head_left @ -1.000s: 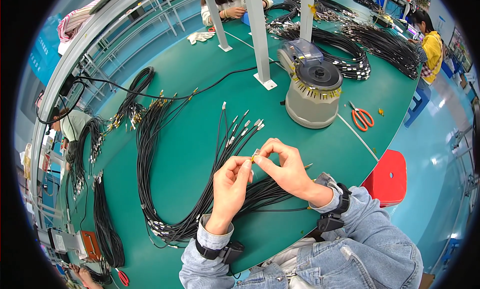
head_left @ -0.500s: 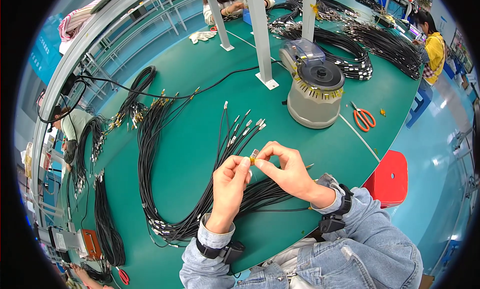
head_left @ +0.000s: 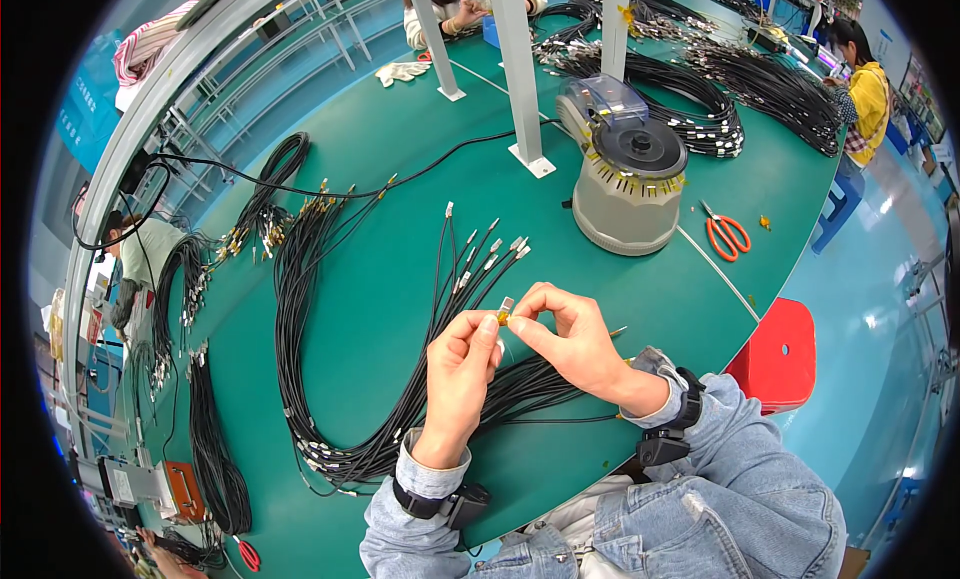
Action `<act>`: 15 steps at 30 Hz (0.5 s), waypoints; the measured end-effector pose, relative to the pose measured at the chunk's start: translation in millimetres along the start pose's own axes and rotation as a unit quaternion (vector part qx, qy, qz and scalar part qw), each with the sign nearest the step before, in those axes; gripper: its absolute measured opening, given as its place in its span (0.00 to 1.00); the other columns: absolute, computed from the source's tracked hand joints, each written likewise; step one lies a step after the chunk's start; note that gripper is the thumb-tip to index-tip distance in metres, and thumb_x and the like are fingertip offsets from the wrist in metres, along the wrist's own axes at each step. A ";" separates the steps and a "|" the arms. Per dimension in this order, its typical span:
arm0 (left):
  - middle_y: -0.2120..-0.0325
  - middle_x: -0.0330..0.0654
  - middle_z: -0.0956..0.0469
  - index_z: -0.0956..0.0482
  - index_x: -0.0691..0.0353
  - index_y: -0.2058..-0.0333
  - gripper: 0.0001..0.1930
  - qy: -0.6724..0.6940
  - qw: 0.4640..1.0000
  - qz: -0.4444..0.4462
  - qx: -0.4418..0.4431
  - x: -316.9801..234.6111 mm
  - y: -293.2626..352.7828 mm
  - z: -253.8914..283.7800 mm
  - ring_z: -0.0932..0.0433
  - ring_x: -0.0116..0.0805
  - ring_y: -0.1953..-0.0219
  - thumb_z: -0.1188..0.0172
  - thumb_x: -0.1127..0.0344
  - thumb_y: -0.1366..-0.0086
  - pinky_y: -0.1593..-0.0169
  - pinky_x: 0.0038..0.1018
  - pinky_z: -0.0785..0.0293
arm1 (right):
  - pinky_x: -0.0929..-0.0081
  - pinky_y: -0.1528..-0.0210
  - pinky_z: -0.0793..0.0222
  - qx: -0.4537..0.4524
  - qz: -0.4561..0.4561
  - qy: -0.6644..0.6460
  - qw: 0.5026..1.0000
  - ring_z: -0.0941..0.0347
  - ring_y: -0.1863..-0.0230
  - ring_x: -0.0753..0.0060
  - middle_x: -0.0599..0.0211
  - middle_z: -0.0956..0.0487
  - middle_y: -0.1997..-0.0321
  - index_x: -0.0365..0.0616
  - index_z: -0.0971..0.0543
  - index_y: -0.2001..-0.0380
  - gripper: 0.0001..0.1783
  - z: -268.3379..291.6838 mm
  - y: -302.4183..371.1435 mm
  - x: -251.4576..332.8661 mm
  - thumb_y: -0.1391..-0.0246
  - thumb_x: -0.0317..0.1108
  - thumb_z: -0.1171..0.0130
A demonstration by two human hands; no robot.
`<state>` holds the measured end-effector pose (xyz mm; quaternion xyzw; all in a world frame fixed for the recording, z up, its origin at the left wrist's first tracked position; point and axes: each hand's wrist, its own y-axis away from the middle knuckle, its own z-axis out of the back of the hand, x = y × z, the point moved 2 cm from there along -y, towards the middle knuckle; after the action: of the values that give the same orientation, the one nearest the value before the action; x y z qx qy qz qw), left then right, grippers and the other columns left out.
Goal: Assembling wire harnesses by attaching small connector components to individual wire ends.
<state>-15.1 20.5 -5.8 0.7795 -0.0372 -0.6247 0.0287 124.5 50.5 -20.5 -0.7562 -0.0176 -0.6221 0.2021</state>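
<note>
"What's the left hand point(head_left: 458, 371) doing?"

"Pinching a small metal connector point(head_left: 507, 304) with yellow tape point(head_left: 503, 319) on it."

"And the right hand point(head_left: 577, 347)?"

"Closed too, thumb and forefinger pinching the yellow tape's right edge."

"Where's the connector?"

"Above the green tabletop point(head_left: 370, 279), nearer than the round machine point(head_left: 622, 214)."

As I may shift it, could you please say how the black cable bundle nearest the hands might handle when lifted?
The bundle would probably sag: it lies in a loose curve. Being thick, it may feel heavy. The white ends beyond the left hand fan apart, so they could snag.
</note>
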 end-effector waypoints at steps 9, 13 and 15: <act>0.83 0.29 0.34 0.26 0.64 0.64 0.09 -0.021 1.000 -0.002 -0.001 -2.5 0.9 -2.5 0.42 0.12 0.83 0.49 0.64 0.35 0.82 0.13 0.51 | 0.77 0.60 0.39 -0.019 0.010 0.034 0.999 0.35 0.66 0.77 0.69 0.28 0.74 0.36 0.26 0.75 0.05 0.2 -0.9 1.4 0.51 0.27 0.43; 0.83 0.29 0.34 0.26 0.64 0.64 0.09 -0.024 1.000 0.006 -0.003 -3.2 1.0 -3.1 0.42 0.13 0.83 0.49 0.64 0.35 0.81 0.13 0.51 | 0.75 0.60 0.39 -0.026 0.029 0.056 0.998 0.34 0.67 0.75 0.69 0.27 0.75 0.37 0.27 0.77 0.06 0.7 -1.8 1.1 0.52 0.28 0.43; 0.83 0.30 0.33 0.26 0.64 0.64 0.09 -0.027 1.000 -0.014 -0.005 -1.1 0.0 -3.8 0.44 0.12 0.84 0.49 0.65 0.35 0.83 0.13 0.54 | 0.75 0.60 0.39 -0.025 0.037 0.066 0.997 0.34 0.67 0.75 0.69 0.27 0.75 0.37 0.27 0.77 0.06 0.8 -2.0 1.7 0.53 0.28 0.43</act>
<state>-11.6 20.6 -3.9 0.7623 -0.0241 -0.6464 0.0233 125.1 52.2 -18.5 -0.7182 0.0396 -0.6633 0.2065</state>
